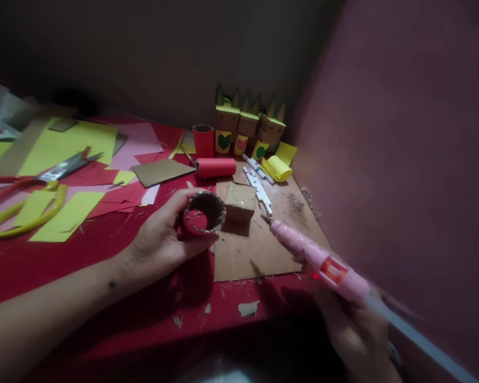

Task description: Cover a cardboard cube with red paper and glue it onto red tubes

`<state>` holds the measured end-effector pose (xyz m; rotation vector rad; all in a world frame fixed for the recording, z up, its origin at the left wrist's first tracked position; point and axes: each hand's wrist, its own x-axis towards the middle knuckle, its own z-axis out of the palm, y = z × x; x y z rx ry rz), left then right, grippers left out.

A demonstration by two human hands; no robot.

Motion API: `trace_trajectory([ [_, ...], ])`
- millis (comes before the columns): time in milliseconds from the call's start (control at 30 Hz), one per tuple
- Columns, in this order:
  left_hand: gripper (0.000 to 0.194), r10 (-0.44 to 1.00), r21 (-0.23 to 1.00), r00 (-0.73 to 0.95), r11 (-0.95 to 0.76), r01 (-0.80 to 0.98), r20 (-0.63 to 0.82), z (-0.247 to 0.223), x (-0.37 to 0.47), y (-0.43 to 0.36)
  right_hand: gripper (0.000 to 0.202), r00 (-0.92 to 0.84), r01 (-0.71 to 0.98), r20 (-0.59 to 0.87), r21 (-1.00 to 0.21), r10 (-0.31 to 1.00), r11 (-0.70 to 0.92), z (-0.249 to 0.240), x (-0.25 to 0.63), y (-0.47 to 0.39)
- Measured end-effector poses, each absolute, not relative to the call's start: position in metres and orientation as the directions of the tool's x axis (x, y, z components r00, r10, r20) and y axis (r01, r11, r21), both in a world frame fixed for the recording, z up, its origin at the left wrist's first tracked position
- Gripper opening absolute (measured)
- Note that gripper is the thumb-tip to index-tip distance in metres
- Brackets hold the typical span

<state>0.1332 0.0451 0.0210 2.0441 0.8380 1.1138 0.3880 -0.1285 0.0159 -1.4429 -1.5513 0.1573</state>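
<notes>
Fingers and thumb of my left hand (159, 239) wrap round a red cardboard tube (191, 222), tilted so its corrugated rim and hollow inside show. My right hand (357, 324) grips a pink hot glue gun (303, 247), with a long clear glue stick trailing from its back end. The gun's nozzle points up and left over a cardboard sheet (239, 260). Between the tube and the nozzle, a small cardboard box (240, 201) rests on that sheet. Part of my right hand is hidden behind the gun and blurred.
Scissors (59, 173) lie among coloured paper at left. A red roll (216, 167), markers (257, 186) and a yellow paper roll (278, 168) lie behind the box. Several eared cardboard figures (247, 123) stand farther back. A pink wall (403, 133) borders the right side.
</notes>
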Motion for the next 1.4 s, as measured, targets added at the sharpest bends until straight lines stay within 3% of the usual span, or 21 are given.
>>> trace_trajectory([
  [67, 0.048, 0.832, 0.810, 0.355, -0.526, 0.260, 0.427, 0.026, 0.132, 0.048, 0.040, 0.179, 0.825, 0.647, -0.509, 0.741, 0.245, 0.010, 0.401, -0.116],
  [133, 0.048, 0.858, 0.826, 0.324, -0.490, 0.279, 0.399, 0.029, 0.132, 0.052, 0.044, 0.098, 0.945, 0.751, -0.275, 0.653, 0.174, 0.002, 0.416, -0.101],
  [233, 0.044, 0.857, 0.837, 0.325, -0.486, 0.251, 0.400, 0.031, 0.132, 0.055, 0.047, 0.023, 0.999, 0.664, 0.008, 0.748, -0.038, -0.010, 0.435, -0.076],
  [333, 0.047, 0.868, 0.864, 0.321, -0.456, 0.213, 0.379, 0.029, 0.133, 0.057, 0.052, 0.119, 0.978, 0.492, 0.090, 0.863, -0.186, -0.016, 0.446, -0.057],
  [533, 0.048, 0.894, 0.905, 0.295, -0.395, 0.159, 0.338, 0.025, 0.132, 0.060, 0.060, 0.103, 0.984, 0.410, 0.093, 0.906, -0.154, 0.002, 0.446, -0.048],
  [633, 0.049, 0.889, 0.910, 0.310, -0.392, 0.135, 0.337, 0.027, 0.131, 0.063, 0.056, 0.075, 0.993, 0.434, 0.047, 0.898, -0.106, 0.025, 0.429, -0.038],
  [733, 0.047, 0.893, 0.922, 0.326, -0.365, 0.128, 0.309, 0.031, 0.131, 0.063, 0.072, -0.120, 0.946, 0.337, -0.247, 0.934, 0.211, 0.042, 0.406, -0.014],
  [800, 0.044, 0.892, 0.927, 0.343, -0.353, 0.128, 0.292, 0.032, 0.131, 0.063, 0.087, -0.181, 0.881, 0.217, -0.397, 0.959, 0.256, 0.045, 0.395, 0.005],
  [900, 0.042, 0.878, 0.924, 0.354, -0.373, 0.089, 0.321, 0.028, 0.131, 0.064, 0.103, -0.166, 0.814, 0.203, -0.524, 0.965, 0.250, 0.039, 0.386, 0.028],
  [1033, 0.043, 0.877, 0.920, 0.349, -0.381, 0.090, 0.330, 0.019, 0.129, 0.069, 0.102, -0.111, 0.755, 0.292, -0.597, 0.950, 0.271, 0.027, 0.385, 0.037],
  [1233, 0.033, 0.860, 0.953, 0.444, -0.300, 0.038, 0.253, 0.020, 0.126, 0.068, 0.073, -0.001, 0.699, 0.414, -0.651, 0.910, 0.296, 0.030, 0.378, 0.027],
  [1400, 0.040, 0.816, 0.939, 0.516, -0.338, 0.060, 0.261, 0.029, 0.125, 0.058, 0.065, 0.060, 0.584, 0.539, -0.702, 0.840, 0.409, 0.030, 0.358, 0.017],
])
